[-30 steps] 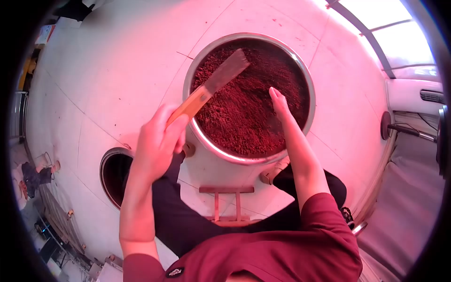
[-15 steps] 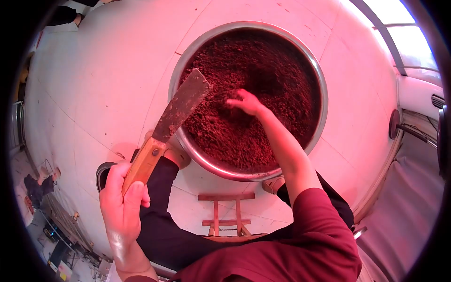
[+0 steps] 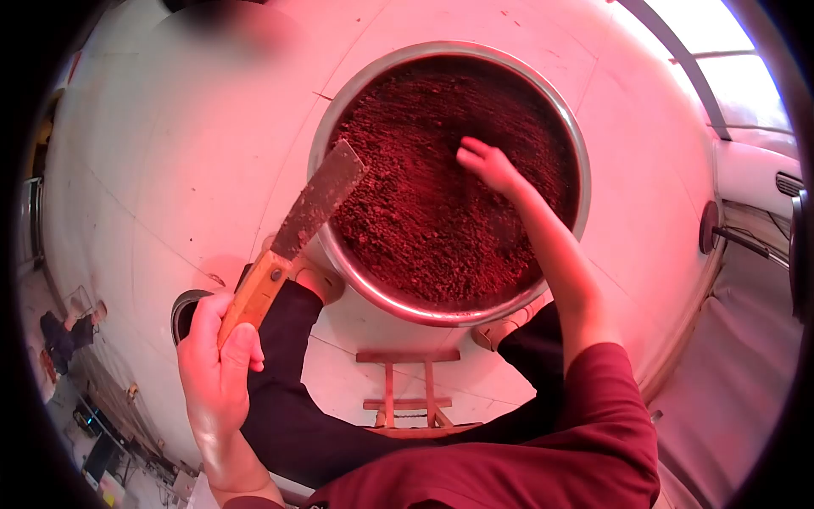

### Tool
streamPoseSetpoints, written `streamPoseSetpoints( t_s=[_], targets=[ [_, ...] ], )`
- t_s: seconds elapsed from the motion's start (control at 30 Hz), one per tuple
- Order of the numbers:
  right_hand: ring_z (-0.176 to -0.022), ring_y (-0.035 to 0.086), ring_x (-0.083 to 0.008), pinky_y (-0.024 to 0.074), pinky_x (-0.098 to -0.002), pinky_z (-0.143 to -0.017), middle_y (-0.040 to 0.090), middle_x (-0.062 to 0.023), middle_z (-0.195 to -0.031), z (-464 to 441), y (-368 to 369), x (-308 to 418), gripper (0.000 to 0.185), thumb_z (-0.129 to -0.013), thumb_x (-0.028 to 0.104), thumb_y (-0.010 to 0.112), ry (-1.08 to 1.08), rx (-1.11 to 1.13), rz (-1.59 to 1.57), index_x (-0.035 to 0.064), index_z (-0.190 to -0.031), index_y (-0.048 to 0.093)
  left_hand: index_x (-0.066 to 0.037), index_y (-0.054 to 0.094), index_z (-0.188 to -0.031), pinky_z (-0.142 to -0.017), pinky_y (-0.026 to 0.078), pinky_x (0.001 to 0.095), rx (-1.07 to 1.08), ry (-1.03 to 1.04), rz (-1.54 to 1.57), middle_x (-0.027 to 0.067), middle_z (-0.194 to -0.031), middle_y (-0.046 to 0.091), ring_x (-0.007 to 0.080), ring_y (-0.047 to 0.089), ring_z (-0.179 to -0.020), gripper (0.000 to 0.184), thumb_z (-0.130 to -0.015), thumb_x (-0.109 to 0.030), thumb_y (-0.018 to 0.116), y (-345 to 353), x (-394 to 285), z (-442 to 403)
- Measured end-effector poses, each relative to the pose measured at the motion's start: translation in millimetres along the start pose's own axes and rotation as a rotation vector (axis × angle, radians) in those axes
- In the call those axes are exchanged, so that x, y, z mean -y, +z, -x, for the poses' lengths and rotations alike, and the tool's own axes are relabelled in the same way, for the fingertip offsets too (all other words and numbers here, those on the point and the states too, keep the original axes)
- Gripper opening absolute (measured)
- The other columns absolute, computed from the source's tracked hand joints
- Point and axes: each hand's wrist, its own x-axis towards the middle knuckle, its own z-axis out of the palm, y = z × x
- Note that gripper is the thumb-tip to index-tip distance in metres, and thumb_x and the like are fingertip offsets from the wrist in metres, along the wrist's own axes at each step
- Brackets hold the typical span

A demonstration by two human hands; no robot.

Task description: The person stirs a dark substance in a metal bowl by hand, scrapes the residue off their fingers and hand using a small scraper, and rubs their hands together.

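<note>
My left hand (image 3: 216, 365) is wrapped round the wooden handle of a scraper (image 3: 318, 208) with a broad, flat blade. Bits of dark material stick to the blade, whose tip reaches over the left rim of a large round metal basin (image 3: 585, 178). Dark red, crumbly material (image 3: 432, 237) fills much of the basin. Over the middle of it is my right hand (image 3: 490, 163), fingers stretched out to the left and holding nothing I can see. Whether the fingertips touch the crumbs is hard to tell.
A small wooden frame (image 3: 411, 400) stands between my legs, below the basin. Left of my leg is a dark round container (image 3: 182, 316). At far right are a black disc on a bar (image 3: 710, 226) and a grey covered surface (image 3: 721, 399). Something dark and blurred (image 3: 216, 13) shows at top left.
My right hand has moved right and slightly away from me across the basin. The crumbly surface looks more level there. My left hand and the scraper have shifted very little.
</note>
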Motion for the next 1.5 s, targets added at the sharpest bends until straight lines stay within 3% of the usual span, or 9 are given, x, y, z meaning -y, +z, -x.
streamPoseSetpoints(
  t_s=[0.23, 0.43, 0.57, 0.77, 0.9, 1.03, 1.13, 1.33, 1.5],
  targets=[
    [-0.114, 0.056, -0.0249, 0.0399, -0.0337, -0.100, 0.061, -0.0172, -0.120, -83.4, 69.6, -31.0, 0.081, -0.076, 0.061, 0.064, 0.335, 0.036, -0.134, -0.0026, -0.124, 0.055, 0.003, 0.053, -0.101, -0.051, 0.041, 0.0231, -0.046, -0.048, -0.028, 0.0040, -0.062, 0.054, 0.0092, 0.049, -0.053, 0.024, -0.093, -0.019, 0.052, -7.9, -2.1, -5.8],
    [-0.102, 0.060, -0.0245, 0.0438, -0.0336, -0.093, 0.059, -0.0113, -0.121, -22.6, 109.1, -16.0, 0.052, -0.083, 0.046, 0.064, 0.048, 0.284, -0.180, 0.0038, -0.114, 0.063, 0.003, 0.053, -0.100, -0.051, 0.041, 0.0231, -0.008, -0.028, -0.032, 0.0046, -0.063, 0.054, 0.0097, 0.050, -0.053, 0.023, -0.093, -0.019, 0.053, -3.6, -5.2, -4.2],
    [-0.130, 0.035, -0.0362, 0.0368, -0.0509, -0.103, 0.037, -0.0111, -0.143, 62.0, 129.2, 12.0, 0.057, -0.078, 0.044, 0.069, -0.333, 0.012, 0.477, 0.0145, -0.126, 0.055, 0.002, 0.053, -0.100, -0.050, 0.041, 0.0228, 0.008, 0.000, -0.007, 0.0039, -0.063, 0.053, 0.0092, 0.049, -0.053, 0.021, -0.094, -0.017, 0.052, 0.7, -6.7, 1.7],
    [-0.137, 0.024, -0.0399, 0.0267, -0.0667, -0.102, 0.024, -0.0118, -0.151, 103.2, 61.2, 31.5, 0.071, -0.071, 0.056, 0.071, -0.123, 0.453, 0.487, 0.0304, -0.134, 0.048, 0.003, 0.053, -0.100, -0.050, 0.041, 0.0228, 0.014, 0.006, -0.012, 0.0033, -0.061, 0.052, 0.0092, 0.049, -0.053, 0.020, -0.094, -0.017, 0.052, -4.2, 0.2, 9.3],
    [-0.123, 0.047, -0.0329, 0.0401, -0.0393, -0.102, 0.050, -0.0177, -0.132, 8.4, 16.2, 14.3, 0.062, -0.080, 0.046, 0.065, -0.247, -0.010, 0.742, -0.0009, -0.119, 0.057, 0.003, 0.053, -0.100, -0.050, 0.041, 0.0234, 0.008, -0.031, -0.060, 0.0036, -0.061, 0.053, 0.0096, 0.049, -0.052, 0.022, -0.093, -0.018, 0.053, -1.3, -2.6, 3.8],
    [-0.114, 0.055, -0.0296, 0.0455, -0.0394, -0.095, 0.056, -0.0138, -0.126, -62.9, 11.7, -4.4, 0.063, -0.082, 0.052, 0.061, -0.046, 0.011, 0.958, 0.0018, -0.120, 0.057, 0.003, 0.054, -0.101, -0.050, 0.041, 0.0239, 0.006, -0.058, -0.074, 0.0045, -0.061, 0.054, 0.0102, 0.050, -0.052, 0.024, -0.092, -0.020, 0.054, -1.1, -3.0, -1.8],
    [-0.108, 0.059, -0.0299, 0.0480, -0.0409, -0.091, 0.061, -0.0123, -0.119, -45.9, 22.5, 13.4, 0.066, -0.079, 0.059, 0.060, 0.258, 0.313, 1.063, 0.0057, -0.117, 0.061, 0.002, 0.054, -0.100, -0.051, 0.041, 0.0240, 0.022, -0.060, -0.077, 0.0046, -0.061, 0.054, 0.0105, 0.050, -0.052, 0.023, -0.092, -0.020, 0.054, -0.5, -3.4, -4.3],
    [-0.105, 0.061, -0.0286, 0.0495, -0.0415, -0.088, 0.064, -0.0113, -0.112, 27.5, 14.9, -22.7, 0.053, -0.078, 0.062, 0.056, 0.283, 0.395, 0.959, 0.0223, -0.112, 0.066, 0.002, 0.054, -0.100, -0.052, 0.043, 0.0233, 0.040, -0.038, -0.083, 0.0044, -0.063, 0.055, 0.0103, 0.051, -0.052, 0.023, -0.092, -0.019, 0.055, -1.8, -5.1, 0.8],
    [-0.134, 0.030, -0.0310, 0.0267, -0.0582, -0.104, 0.038, -0.0051, -0.143, 154.7, 31.3, -44.3, 0.066, -0.077, 0.043, 0.066, -0.200, -0.001, 1.006, 0.0254, -0.137, 0.043, 0.003, 0.053, -0.102, -0.051, 0.041, 0.0231, 0.062, 0.002, -0.042, 0.0043, -0.065, 0.054, 0.0089, 0.050, -0.054, 0.022, -0.093, -0.017, 0.052, 2.6, -8.7, 13.6]
  ],
)
